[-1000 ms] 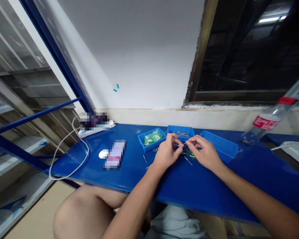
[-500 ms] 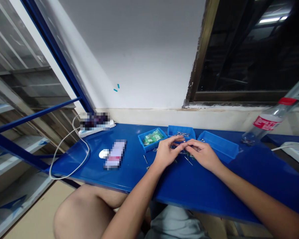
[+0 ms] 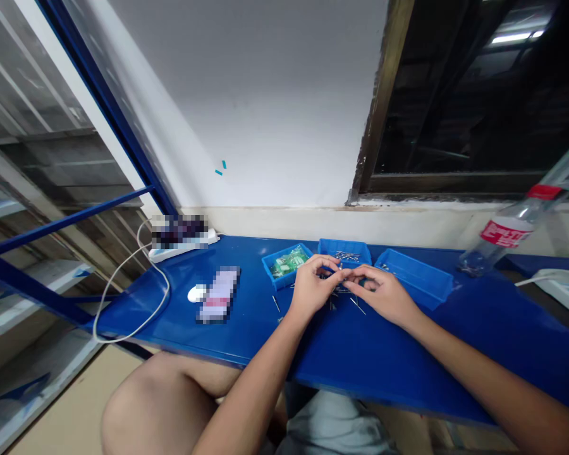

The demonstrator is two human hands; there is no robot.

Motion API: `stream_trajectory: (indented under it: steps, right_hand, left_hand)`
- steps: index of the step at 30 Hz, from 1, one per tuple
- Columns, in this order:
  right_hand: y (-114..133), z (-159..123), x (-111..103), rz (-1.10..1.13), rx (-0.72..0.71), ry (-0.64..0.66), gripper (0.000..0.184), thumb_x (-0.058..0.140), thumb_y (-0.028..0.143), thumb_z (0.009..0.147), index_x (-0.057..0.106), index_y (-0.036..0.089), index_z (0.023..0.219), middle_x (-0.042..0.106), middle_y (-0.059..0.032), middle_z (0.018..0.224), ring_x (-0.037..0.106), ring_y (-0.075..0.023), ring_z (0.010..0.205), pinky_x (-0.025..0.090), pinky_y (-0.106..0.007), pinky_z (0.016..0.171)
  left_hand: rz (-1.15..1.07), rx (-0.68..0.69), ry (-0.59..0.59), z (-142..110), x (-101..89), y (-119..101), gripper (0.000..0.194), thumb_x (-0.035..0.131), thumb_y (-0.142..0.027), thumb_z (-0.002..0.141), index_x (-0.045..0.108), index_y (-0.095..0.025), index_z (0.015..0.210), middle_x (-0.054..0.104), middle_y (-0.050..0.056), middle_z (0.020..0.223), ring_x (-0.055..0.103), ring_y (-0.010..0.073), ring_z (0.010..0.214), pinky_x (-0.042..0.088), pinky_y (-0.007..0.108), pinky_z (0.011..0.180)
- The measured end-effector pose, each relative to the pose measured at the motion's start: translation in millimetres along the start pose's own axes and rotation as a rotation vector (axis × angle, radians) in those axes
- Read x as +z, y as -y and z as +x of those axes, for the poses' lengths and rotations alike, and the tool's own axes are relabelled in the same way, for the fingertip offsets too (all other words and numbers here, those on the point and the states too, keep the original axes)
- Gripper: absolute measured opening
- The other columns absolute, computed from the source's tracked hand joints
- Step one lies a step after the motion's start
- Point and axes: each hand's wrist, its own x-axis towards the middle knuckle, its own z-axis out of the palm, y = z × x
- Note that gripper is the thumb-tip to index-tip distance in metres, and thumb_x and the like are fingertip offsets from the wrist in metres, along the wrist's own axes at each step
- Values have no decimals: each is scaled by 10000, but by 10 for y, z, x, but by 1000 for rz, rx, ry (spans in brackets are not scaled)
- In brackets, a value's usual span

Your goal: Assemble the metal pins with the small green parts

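Observation:
My left hand (image 3: 310,289) and my right hand (image 3: 382,294) meet fingertip to fingertip over the blue table (image 3: 389,354), both pinched on a small part too tiny to make out. Loose thin metal pins (image 3: 358,306) lie on the table under and beside the hands. Just behind the hands stand three small blue trays: the left tray (image 3: 267,264) holds green circuit boards (image 3: 290,261), the middle tray (image 3: 326,247) holds metal pins, and the right tray (image 3: 420,273) looks bare.
A clear plastic bottle (image 3: 507,237) with a red label leans at the far right. A white power strip (image 3: 180,248) with a looping cable (image 3: 123,287), a white mouse-like object (image 3: 196,293) and a blurred flat item (image 3: 218,296) lie left. A window frame (image 3: 374,120) rises behind.
The hands have drawn closer together and slightly toward the trays; a second ago a thin pin showed between them, now the fingertips touch and hide it.

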Motion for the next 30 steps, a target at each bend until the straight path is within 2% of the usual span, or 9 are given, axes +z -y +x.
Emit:
stream_trajectory:
  steps: [4, 8, 12, 15, 17, 20, 23, 25, 30]
  right_hand:
    - [14, 2, -3, 34, -4, 18, 306, 696, 500, 961, 793, 225, 1054, 737, -88, 1069, 698, -223, 920, 592, -291, 698]
    - [17, 4, -19, 93, -4, -8, 315, 719, 523, 939, 806, 221, 961, 762, -78, 998, 716, -235, 923, 602, -341, 805]
    - [30, 25, -26, 202, 128, -64, 414, 800, 586, 848, 796, 195, 983, 768, -74, 873, 689, -190, 717, 575, -306, 642]
    - [23, 62, -37, 258, 247, -128, 489, 805, 634, 823, 777, 167, 962, 721, -48, 734, 554, -115, 514, 432, -235, 452]
    - [-1, 82, -51, 255, 305, -139, 507, 790, 657, 827, 757, 155, 891, 685, -35, 667, 499, -96, 465, 361, -218, 406]
    - [-40, 76, -72, 171, 306, -114, 502, 737, 666, 874, 728, 164, 849, 684, -39, 647, 540, -120, 481, 389, -230, 419]
    - [-34, 32, -63, -28, 166, -62, 417, 666, 597, 958, 739, 188, 915, 738, -58, 746, 648, -172, 593, 515, -283, 540]
    - [0, -1, -33, -227, -15, -10, 309, 642, 496, 1000, 757, 212, 962, 764, -66, 841, 697, -210, 717, 578, -344, 682]
    - [125, -68, 105, -502, -440, 237, 204, 632, 319, 1019, 741, 233, 1168, 748, -115, 1202, 636, -314, 1199, 532, -519, 1045]
  left_hand:
    - [-83, -49, 82, 5, -18, 35, 247, 816, -436, 877, 837, -195, 927, 766, 133, 1168, 722, 260, 1128, 596, 389, 946]
    - [-124, -59, 167, -9, -14, 33, 250, 787, -442, 905, 852, -215, 991, 783, 115, 1180, 731, 265, 1138, 573, 419, 1042]
    - [-51, -86, 170, -29, -4, 4, 315, 745, -448, 941, 818, -218, 1144, 782, 100, 1217, 736, 258, 1136, 587, 385, 994]
    - [68, -115, 126, -40, -7, -21, 346, 673, -459, 992, 783, -213, 1209, 779, 86, 1236, 742, 243, 1086, 592, 338, 888]
    - [142, -102, 106, -44, -15, -34, 334, 623, -456, 1021, 784, -204, 1169, 788, 77, 1202, 744, 230, 1035, 582, 317, 842]
    - [220, -41, 87, -47, -38, -50, 324, 580, -441, 1046, 778, -198, 1128, 793, 69, 1147, 737, 219, 1003, 571, 302, 814]
    - [307, 25, 69, -48, -71, -64, 313, 554, -421, 1060, 768, -196, 1101, 786, 68, 1099, 725, 211, 971, 568, 303, 819]
    - [377, 66, 77, -49, -94, -72, 308, 537, -407, 1068, 758, -194, 1087, 778, 74, 1071, 715, 215, 960, 564, 320, 841]
    - [490, 150, 100, -61, -136, -75, 296, 486, -368, 1089, 722, -191, 1105, 759, 94, 1078, 693, 237, 1024, 533, 374, 935]
